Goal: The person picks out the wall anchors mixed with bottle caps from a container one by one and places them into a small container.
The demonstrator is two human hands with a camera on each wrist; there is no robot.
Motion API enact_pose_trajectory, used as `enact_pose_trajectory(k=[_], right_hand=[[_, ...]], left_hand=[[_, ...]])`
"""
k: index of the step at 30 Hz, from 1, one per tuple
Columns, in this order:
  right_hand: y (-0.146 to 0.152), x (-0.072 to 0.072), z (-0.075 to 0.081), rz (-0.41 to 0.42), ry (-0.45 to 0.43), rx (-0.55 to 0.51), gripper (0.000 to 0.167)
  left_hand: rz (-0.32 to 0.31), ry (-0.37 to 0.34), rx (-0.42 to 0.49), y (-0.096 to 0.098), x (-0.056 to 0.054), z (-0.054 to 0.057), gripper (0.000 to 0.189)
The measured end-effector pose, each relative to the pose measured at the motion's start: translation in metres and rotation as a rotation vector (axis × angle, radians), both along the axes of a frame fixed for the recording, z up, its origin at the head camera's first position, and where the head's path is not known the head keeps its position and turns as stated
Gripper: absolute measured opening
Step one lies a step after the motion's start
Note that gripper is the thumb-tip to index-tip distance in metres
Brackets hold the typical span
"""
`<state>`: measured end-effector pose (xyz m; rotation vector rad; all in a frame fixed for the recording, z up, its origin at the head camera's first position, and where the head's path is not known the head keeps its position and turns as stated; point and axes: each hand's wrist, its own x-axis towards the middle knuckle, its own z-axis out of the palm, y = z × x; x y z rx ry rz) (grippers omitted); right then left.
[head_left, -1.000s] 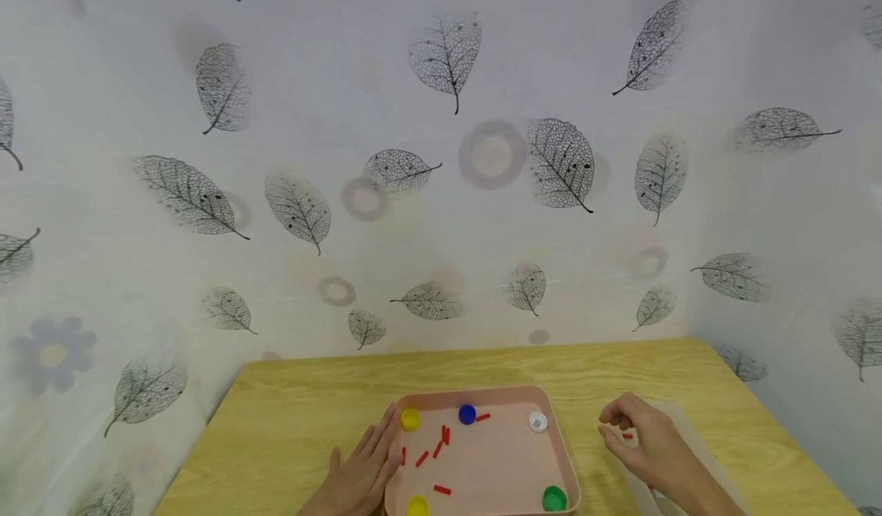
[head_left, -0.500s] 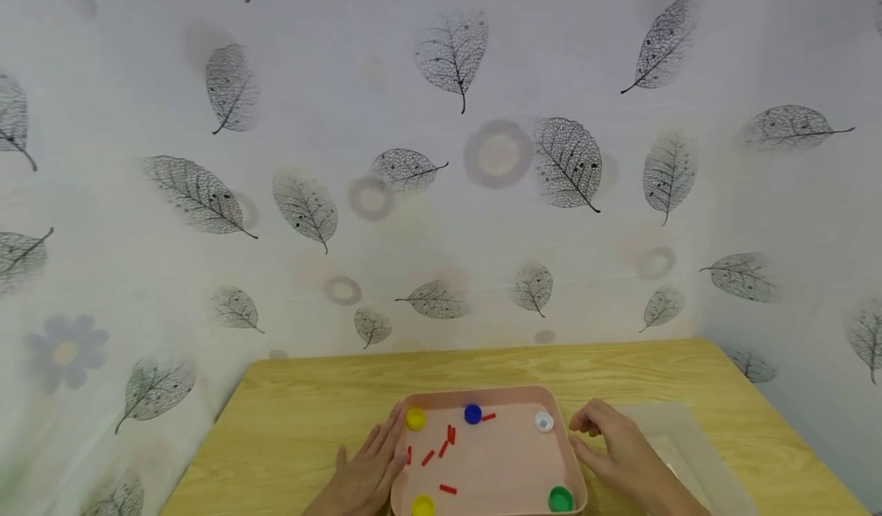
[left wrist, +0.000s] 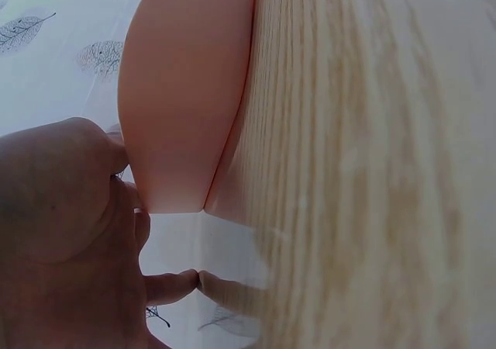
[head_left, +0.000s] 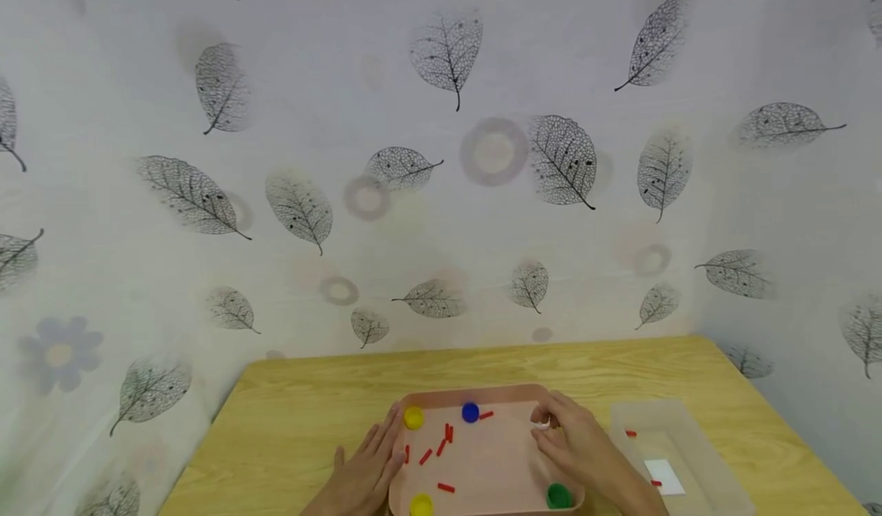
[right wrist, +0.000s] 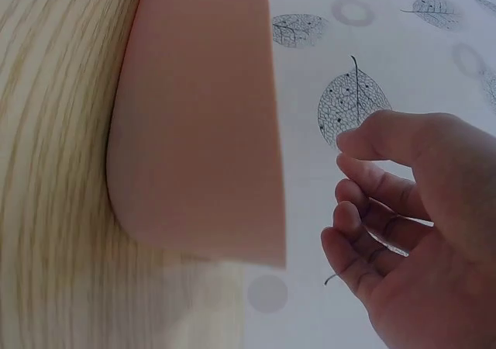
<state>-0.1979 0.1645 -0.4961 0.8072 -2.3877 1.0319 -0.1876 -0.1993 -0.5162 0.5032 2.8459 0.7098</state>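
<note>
My left hand [head_left: 361, 466] rests with extended fingers along the left side of a pink tray [head_left: 506, 462]. Over the tray's far right corner, my right hand [head_left: 586, 443] has its fingers curled around a small white cap [head_left: 540, 426], partly hidden by them. In the right wrist view, the thumb and index fingertips nearly meet; whether something tiny sits between them I cannot tell. Inside the tray are a blue cap [head_left: 470, 413], a yellow cap [head_left: 413, 418], another yellow cap [head_left: 421, 505] and a green cap [head_left: 559, 495]. Several short red sticks [head_left: 445, 488] lie scattered between them.
To the right of the tray stands a pale translucent box [head_left: 696, 432] holding a white card [head_left: 664, 476] and a couple of red pieces [head_left: 631, 433]. The wooden table [head_left: 310, 393] meets a leaf-patterned wall [head_left: 427, 233].
My right hand has moved left from over the translucent box, across the tray's right rim, to the white cap. The left hand stays against the tray.
</note>
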Motion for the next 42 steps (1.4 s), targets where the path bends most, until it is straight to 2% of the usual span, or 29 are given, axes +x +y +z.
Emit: enact_pose_trajectory(k=[13,24,29,42], right_hand=[[-0.027,-0.016,-0.01,0.0,-0.173,0.028,0.014],[-0.043,-0.031,-0.015,-0.009,-0.17,0.061,0.017],[-0.049,-0.039,-0.017,-0.009,-0.202,0.086,0.015],[-0.061,-0.048,-0.023,-0.042,-0.302,0.199,0.017]], left_hand=[[0.008,0.029,-0.005,0.0,0.0,0.0,0.063],[0.011,0.016,-0.011,0.0,0.0,-0.002,0.064],[0.021,0.018,-0.022,0.0,0.0,-0.001,0.065],[0.017,0.014,-0.026,0.0,0.001,0.001,0.065]])
